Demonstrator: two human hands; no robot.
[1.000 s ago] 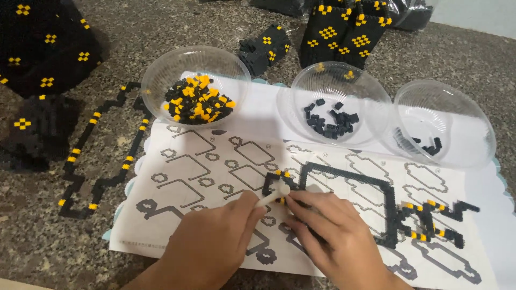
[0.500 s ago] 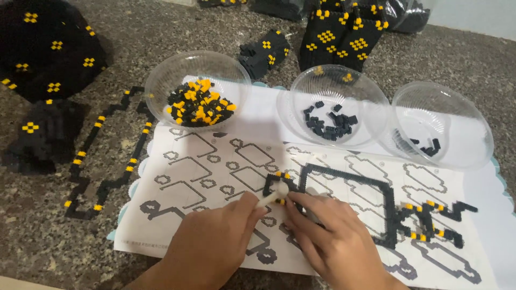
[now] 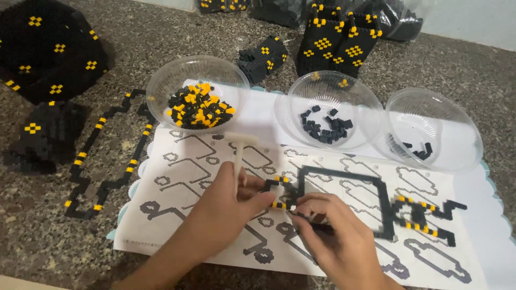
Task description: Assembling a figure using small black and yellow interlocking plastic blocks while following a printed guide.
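My left hand [image 3: 226, 207] grips a small white hammer-shaped tool [image 3: 239, 146] that points up out of the fist. Its fingertips pinch a short black and yellow brick strip [image 3: 280, 204]. My right hand [image 3: 336, 241] pinches the same strip from the right side. Both hands rest over a white paper pattern sheet [image 3: 188, 172] printed with grey outlines. A black square frame of small bricks [image 3: 344, 174] lies on the sheet, just right of the strip. Further right lies a black and yellow brick piece [image 3: 422, 217].
Three clear plastic bowls stand behind the sheet: one with black and yellow bricks [image 3: 199, 104], one with black bricks [image 3: 328, 121], one nearly empty [image 3: 430, 131]. A long black and yellow brick chain [image 3: 105, 156] lies at the left. Built black blocks [image 3: 48, 48] and more [image 3: 338, 43] stand at the back.
The white tool has swung up from lying between the fingertips to standing upright in my left hand. Both hands still pinch the brick strip at the same spot.
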